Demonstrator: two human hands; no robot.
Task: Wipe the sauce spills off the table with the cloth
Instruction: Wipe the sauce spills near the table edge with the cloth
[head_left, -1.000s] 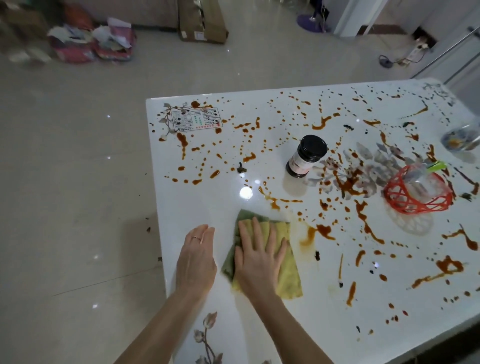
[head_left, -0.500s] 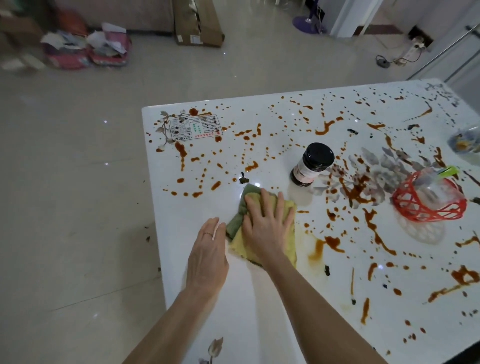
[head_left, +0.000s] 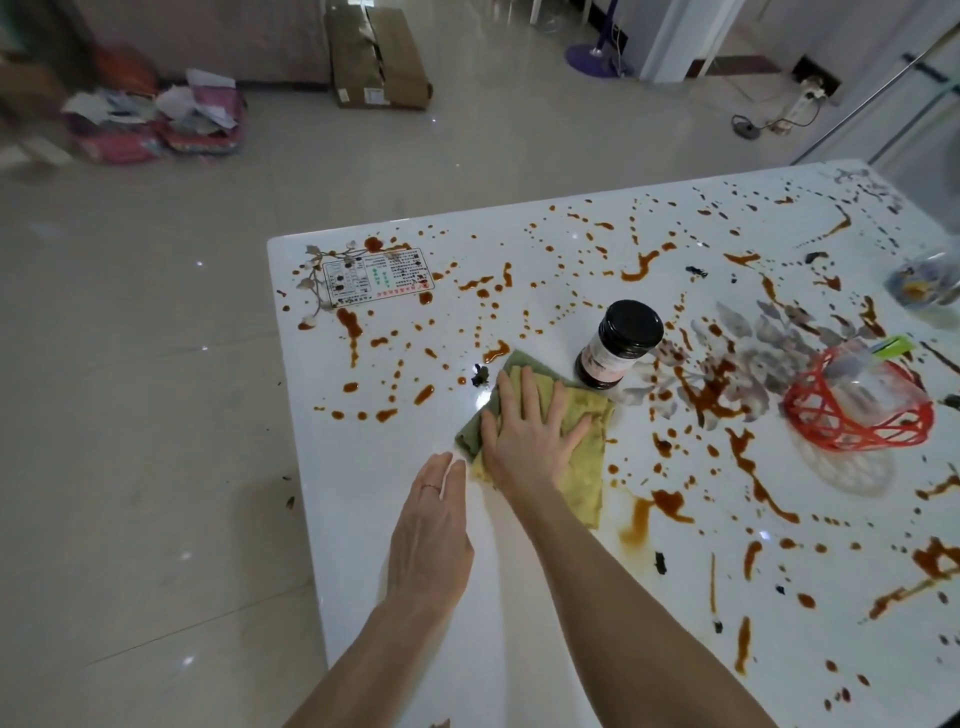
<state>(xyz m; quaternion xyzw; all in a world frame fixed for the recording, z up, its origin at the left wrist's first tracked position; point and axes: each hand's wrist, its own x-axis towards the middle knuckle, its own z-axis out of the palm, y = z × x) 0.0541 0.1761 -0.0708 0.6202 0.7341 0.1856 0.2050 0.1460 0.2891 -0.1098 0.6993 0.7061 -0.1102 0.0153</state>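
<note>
A yellow-green cloth lies flat on the glossy white table, just left of a dark jar. My right hand presses down on the cloth with its fingers spread and straight. My left hand rests flat on the bare table beside the cloth's near-left corner, a ring on one finger. Brown sauce spills streak and dot most of the tabletop, thickest to the right of the cloth and beyond it. The strip of table under my arms shows no sauce.
A black-lidded jar stands right behind the cloth. A red wire basket holding a clear cup sits at the right, a small bowl farther back. A printed card lies at the far left corner. The table's left edge drops to the floor.
My right hand has pushed the cloth away from me across the table, up to the jar. The left hand slid forward a little alongside it.
</note>
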